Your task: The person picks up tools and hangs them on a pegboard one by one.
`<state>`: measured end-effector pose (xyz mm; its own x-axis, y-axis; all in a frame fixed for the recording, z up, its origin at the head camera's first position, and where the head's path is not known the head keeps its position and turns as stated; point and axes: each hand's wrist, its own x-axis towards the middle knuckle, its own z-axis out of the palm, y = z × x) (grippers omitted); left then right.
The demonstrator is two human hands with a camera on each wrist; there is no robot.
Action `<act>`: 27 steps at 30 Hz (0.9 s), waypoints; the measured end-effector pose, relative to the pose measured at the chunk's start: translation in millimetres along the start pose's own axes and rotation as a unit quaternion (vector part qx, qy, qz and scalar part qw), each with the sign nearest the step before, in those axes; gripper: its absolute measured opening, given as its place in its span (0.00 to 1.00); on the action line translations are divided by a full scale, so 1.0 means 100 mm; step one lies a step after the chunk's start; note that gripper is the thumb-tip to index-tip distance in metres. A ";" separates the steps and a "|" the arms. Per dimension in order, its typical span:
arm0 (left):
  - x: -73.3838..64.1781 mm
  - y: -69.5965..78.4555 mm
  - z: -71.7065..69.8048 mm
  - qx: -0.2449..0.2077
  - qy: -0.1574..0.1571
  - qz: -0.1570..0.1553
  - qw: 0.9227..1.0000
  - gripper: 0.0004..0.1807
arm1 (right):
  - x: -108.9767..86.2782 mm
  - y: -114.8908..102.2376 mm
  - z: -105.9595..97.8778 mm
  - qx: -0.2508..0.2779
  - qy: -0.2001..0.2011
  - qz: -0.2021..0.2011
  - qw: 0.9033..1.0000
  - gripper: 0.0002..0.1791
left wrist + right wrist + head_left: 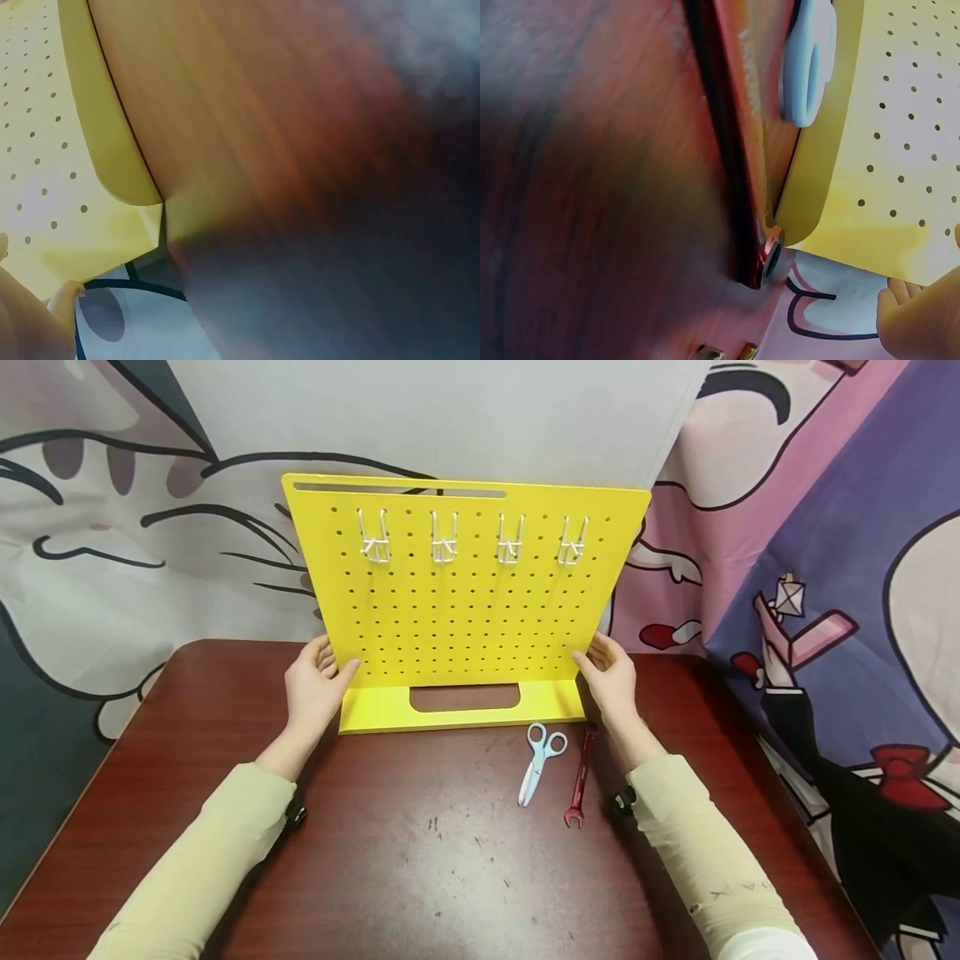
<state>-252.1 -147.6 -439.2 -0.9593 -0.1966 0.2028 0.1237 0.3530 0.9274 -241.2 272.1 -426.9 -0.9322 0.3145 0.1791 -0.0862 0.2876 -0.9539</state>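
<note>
A yellow pegboard (457, 647) stands on its foot, which has a long slot, and leans back a little. White wire hooks (376, 541) hang in a row near its top. My left hand (309, 687) grips the lower left edge, thumb on the front face and fingers behind. On the opposite edge my right hand (611, 683) holds the board the same way. Light blue scissors (534, 768) lie in front of the foot. Beside them is a red wrench (580, 781), its far end close to the board in the right wrist view.
The dark red-brown table (405, 860) carries everything. Behind it hangs a cloth with cartoon figures (90, 543), which continues along the right side. Small brass-coloured pieces (709, 352) show at the bottom of the right wrist view; their kind is unclear.
</note>
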 end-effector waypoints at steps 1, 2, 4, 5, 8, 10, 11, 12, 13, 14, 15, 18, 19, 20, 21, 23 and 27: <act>0.00 0.00 0.00 0.002 0.000 0.001 1.000 0.33 | -0.01 0.01 -0.01 0.000 -0.001 -0.001 1.000 0.31; 0.00 0.00 0.00 0.004 0.000 0.000 1.000 0.33 | -0.01 0.01 -0.01 0.000 -0.002 -0.003 1.000 0.31; 0.00 -0.01 0.00 0.006 0.000 0.000 1.000 0.33 | -0.02 0.01 -0.01 0.001 -0.002 -0.005 1.000 0.30; 0.00 -0.01 0.00 0.007 0.000 0.000 1.000 0.33 | -0.02 0.01 -0.01 0.001 -0.002 -0.006 1.000 0.30; 0.01 -0.02 -0.01 0.010 -0.001 0.000 1.000 0.33 | -0.03 -0.01 0.01 0.002 0.006 -0.007 1.000 0.29; 0.02 -0.02 -0.01 0.008 0.000 -0.001 1.000 0.33 | -0.03 -0.03 0.02 0.001 0.013 -0.005 1.000 0.29; 0.02 -0.02 -0.01 0.006 0.001 -0.002 1.000 0.33 | -0.02 -0.03 0.02 0.000 0.016 -0.005 1.000 0.29; 0.03 -0.01 -0.01 0.004 0.003 -0.002 1.000 0.33 | -0.02 -0.03 0.03 -0.001 0.019 -0.004 1.000 0.29; 0.04 -0.01 0.00 0.003 0.005 -0.002 1.000 0.33 | -0.02 -0.03 0.02 -0.002 0.021 -0.001 1.000 0.29; 0.04 0.00 0.00 0.003 0.005 -0.002 1.000 0.33 | -0.02 -0.03 0.02 -0.006 0.023 0.001 1.000 0.29; 0.04 0.01 0.01 0.004 0.006 -0.002 1.000 0.33 | -0.02 -0.03 0.02 -0.008 0.025 0.003 1.000 0.29; 0.05 0.02 0.02 0.013 0.009 0.005 1.000 0.31 | -0.03 -0.04 0.01 -0.008 0.032 0.008 0.999 0.29; 0.05 0.02 0.02 0.016 0.008 0.008 1.000 0.30 | -0.04 -0.04 0.00 -0.006 0.035 0.010 0.999 0.29; 0.05 0.02 0.01 0.019 0.008 0.011 1.000 0.30 | -0.04 -0.04 0.01 -0.003 0.038 0.010 0.999 0.28; 0.04 0.03 0.01 0.023 0.009 0.013 1.000 0.30 | -0.04 -0.04 0.01 0.001 0.040 0.010 0.999 0.28; 0.04 0.03 0.00 0.029 0.008 0.016 0.999 0.30 | -0.05 -0.04 0.02 0.007 0.042 0.009 0.999 0.28; 0.05 0.02 -0.03 0.042 -0.005 0.016 0.999 0.30 | -0.04 -0.03 0.05 0.002 0.044 0.000 0.999 0.28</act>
<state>-255.5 -150.6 -435.1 -0.9576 -0.1755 0.2285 0.1331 0.4338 0.8911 -239.3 265.2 -425.7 -0.8977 0.3933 0.1985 -0.0873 0.2828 -0.9552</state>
